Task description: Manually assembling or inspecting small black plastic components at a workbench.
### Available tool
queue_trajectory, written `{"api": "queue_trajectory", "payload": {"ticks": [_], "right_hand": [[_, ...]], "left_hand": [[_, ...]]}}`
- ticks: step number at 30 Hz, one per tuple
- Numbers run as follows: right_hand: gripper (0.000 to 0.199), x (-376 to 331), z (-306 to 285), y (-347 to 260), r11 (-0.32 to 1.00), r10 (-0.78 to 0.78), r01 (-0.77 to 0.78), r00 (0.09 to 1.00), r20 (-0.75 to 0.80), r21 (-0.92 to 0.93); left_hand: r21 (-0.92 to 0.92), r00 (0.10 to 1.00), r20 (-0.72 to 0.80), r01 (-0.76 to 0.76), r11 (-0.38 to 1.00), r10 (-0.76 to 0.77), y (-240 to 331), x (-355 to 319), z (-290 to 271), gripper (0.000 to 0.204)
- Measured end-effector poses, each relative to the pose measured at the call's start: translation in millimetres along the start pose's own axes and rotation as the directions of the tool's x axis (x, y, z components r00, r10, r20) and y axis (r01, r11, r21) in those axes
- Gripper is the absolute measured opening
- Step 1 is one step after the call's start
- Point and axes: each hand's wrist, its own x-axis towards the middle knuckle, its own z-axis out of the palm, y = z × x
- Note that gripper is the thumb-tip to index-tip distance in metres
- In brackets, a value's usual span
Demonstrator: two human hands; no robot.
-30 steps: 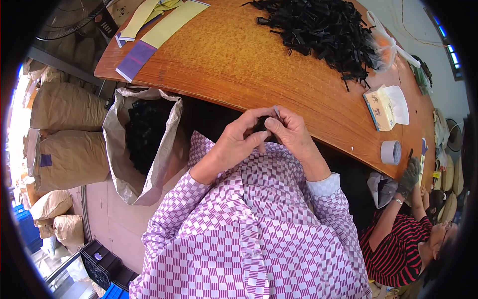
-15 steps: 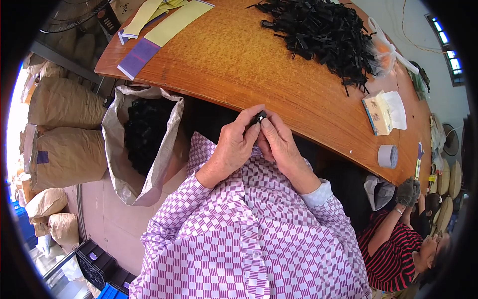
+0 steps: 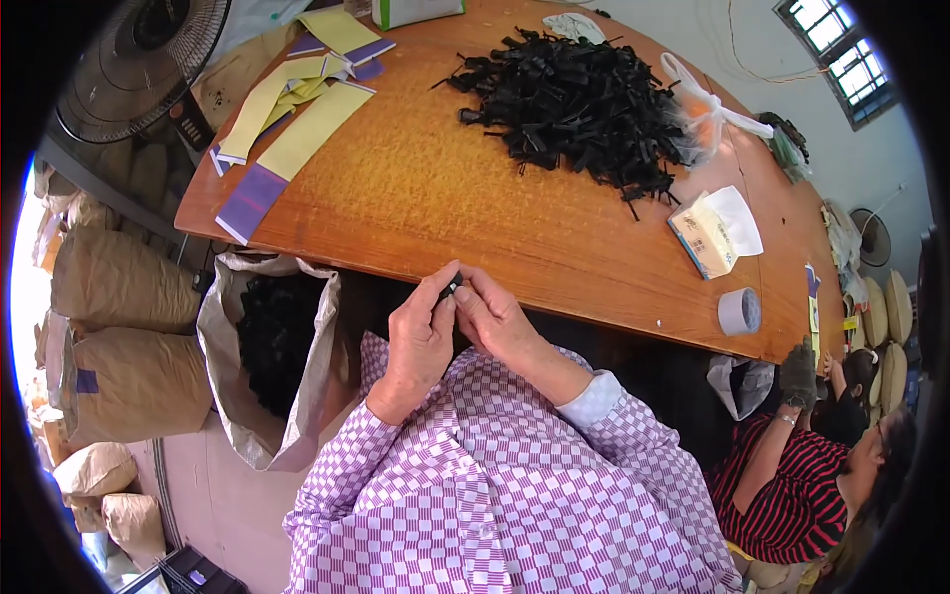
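My left hand (image 3: 411, 346) and my right hand (image 3: 507, 327) meet at the table's near edge. Between their thumbs and fingertips they pinch a small black piece (image 3: 450, 288) with a light spot on it; the fingers cover most of it, so its kind is unclear. On the table (image 3: 396, 188) lies a big heap of small black pieces with thin strips (image 3: 584, 109), beyond my hands and to the right. Below the table edge, left of my hands, an open white woven sack (image 3: 220, 327) holds more black pieces (image 3: 272, 342).
Yellow and purple strips (image 3: 315, 119) lie at the table's far left, near a fan (image 3: 139, 74). On the right are a tissue box (image 3: 705, 238), a roll of tape (image 3: 739, 311) and a knotted plastic bag (image 3: 708, 114). A gloved co-worker (image 3: 792, 475) sits at the right; brown sacks (image 3: 129, 381) stand left.
The view has tilted up, showing more of the table's far side. My hands stay together around the small black piece, with little change in their grip.
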Motion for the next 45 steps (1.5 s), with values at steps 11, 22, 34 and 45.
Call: {"api": "queue_trajectory", "payload": {"ticks": [11, 22, 34, 45], "right_hand": [[0.03, 89, -119, -60, 0.385, -0.46, 0.072, 0.879, -0.124, -0.92], [0.007, 115, -168, -59, -0.193, -0.529, -0.007, 0.843, 0.098, -0.981], [0.013, 25, -48, -26, 0.495, -0.528, 0.364, 0.847, 0.06, -0.789], [0.013, -11, -32, 5, 0.628, -0.451, 0.356, 0.891, 0.05, -0.692]], "left_hand": [[0.482, 0.97, -0.238, 0.163, 0.861, -0.05, -7, 13, -133, 0.028], [0.335, 0.991, -0.077, 0.13, 0.933, -0.11, -1, 28, -100, 0.035], [-0.762, 0.834, 0.436, 0.542, 0.355, -0.337, -11, 42, 2, 0.061], [-0.86, 0.833, 0.431, 0.496, 0.123, -0.345, -23, 11, 11, 0.04]]}}
